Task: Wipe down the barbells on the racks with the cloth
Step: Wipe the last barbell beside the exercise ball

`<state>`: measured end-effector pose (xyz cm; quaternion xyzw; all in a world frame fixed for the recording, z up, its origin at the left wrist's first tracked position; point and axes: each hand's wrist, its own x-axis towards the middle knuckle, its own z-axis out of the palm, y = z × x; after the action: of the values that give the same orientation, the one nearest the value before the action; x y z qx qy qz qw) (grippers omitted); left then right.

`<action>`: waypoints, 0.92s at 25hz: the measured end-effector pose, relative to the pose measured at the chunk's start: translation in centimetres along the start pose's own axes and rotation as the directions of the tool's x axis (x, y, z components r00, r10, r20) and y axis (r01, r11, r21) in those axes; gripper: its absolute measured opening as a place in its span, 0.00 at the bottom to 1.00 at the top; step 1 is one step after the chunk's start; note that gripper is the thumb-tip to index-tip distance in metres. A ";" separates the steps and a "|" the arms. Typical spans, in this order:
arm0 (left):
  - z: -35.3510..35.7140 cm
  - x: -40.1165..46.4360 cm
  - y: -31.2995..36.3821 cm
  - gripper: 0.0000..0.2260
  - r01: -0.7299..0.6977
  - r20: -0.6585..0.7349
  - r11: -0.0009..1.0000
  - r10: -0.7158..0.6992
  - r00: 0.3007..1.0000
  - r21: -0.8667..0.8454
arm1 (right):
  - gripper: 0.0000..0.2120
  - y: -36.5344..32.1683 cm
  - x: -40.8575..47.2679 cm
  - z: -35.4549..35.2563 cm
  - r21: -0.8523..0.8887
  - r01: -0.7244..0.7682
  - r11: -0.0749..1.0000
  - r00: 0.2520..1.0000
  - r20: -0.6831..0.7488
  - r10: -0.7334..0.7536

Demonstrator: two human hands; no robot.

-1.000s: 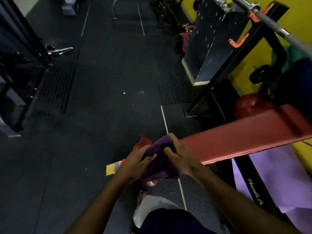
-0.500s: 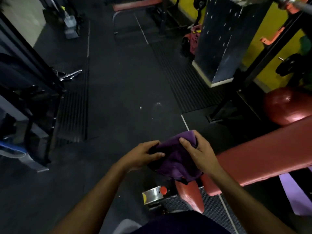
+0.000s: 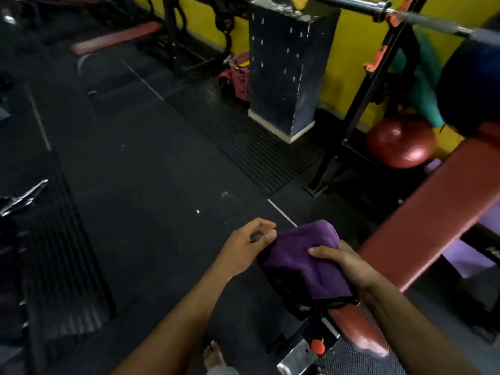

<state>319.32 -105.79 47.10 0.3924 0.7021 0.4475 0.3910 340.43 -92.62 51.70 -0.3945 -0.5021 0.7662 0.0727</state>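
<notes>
While both hands' fingers pinch soft purple cloth (image 3: 303, 263), steel barbell (image 3: 359, 5) sits racked.

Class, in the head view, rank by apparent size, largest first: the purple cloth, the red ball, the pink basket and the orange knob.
1. Cloth, though it is nearest the camera, so its lead is unsure.
2. Ball.
3. Basket, partly hidden.
4. Knob.
</notes>
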 end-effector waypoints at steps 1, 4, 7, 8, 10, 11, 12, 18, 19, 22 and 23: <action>-1.6 0.7 -0.6 0.12 -0.002 0.013 0.998 0.001 1.000 0.064 | 0.24 -0.7 0.3 1.5 0.051 0.017 0.999 0.999 -0.053 -0.014; -4.3 4.2 0.0 0.18 -0.046 0.120 0.994 0.034 0.992 0.103 | 0.23 -3.2 1.8 3.4 0.222 0.079 0.972 0.973 -0.229 -0.027; -2.3 9.8 2.8 0.19 -0.081 0.215 0.997 0.080 0.973 -0.004 | 0.25 -6.5 2.4 2.0 0.427 0.236 0.873 0.915 -0.399 -0.052; -0.7 11.5 3.9 0.20 -0.074 0.257 0.996 0.085 0.963 -0.052 | 0.23 -7.6 2.3 1.0 0.464 0.301 0.833 0.891 -0.448 -0.072; 2.1 14.3 5.2 0.21 -0.081 0.327 0.992 0.110 0.939 -0.101 | 0.15 -9.3 2.0 -0.8 0.491 0.403 0.772 0.828 -0.555 -0.080; 3.3 16.0 5.8 0.22 -0.091 0.373 0.989 0.127 0.919 -0.113 | 0.12 -9.7 2.3 -2.3 0.500 0.460 0.734 0.789 -0.609 -0.079; 4.0 17.9 6.5 0.22 -0.104 0.422 0.989 0.140 0.896 -0.106 | 0.11 -9.9 2.8 -3.7 0.508 0.509 0.695 0.751 -0.657 -0.070; 4.9 33.9 11.6 0.19 -0.301 0.532 0.943 0.183 0.827 0.144 | 0.20 -13.4 10.2 -11.2 0.551 0.613 0.566 0.654 -0.756 0.027; 4.8 36.5 13.2 0.18 -0.329 0.534 0.931 0.199 0.822 0.159 | 0.21 -14.5 11.6 -12.5 0.557 0.620 0.552 0.640 -0.766 0.053; 4.0 43.6 17.9 0.16 -0.375 0.512 0.918 0.264 0.817 0.127 | 0.24 -19.4 15.7 -16.3 0.573 0.638 0.515 0.641 -0.765 0.057; 3.9 45.7 18.8 0.15 -0.376 0.500 0.920 0.275 0.821 0.111 | 0.23 -21.0 17.1 -17.8 0.568 0.652 0.502 0.640 -0.768 0.037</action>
<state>308.94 -57.85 54.51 0.6424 0.5491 0.3232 0.4258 334.89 -61.09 56.73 -0.4639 -0.0914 0.6657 0.5773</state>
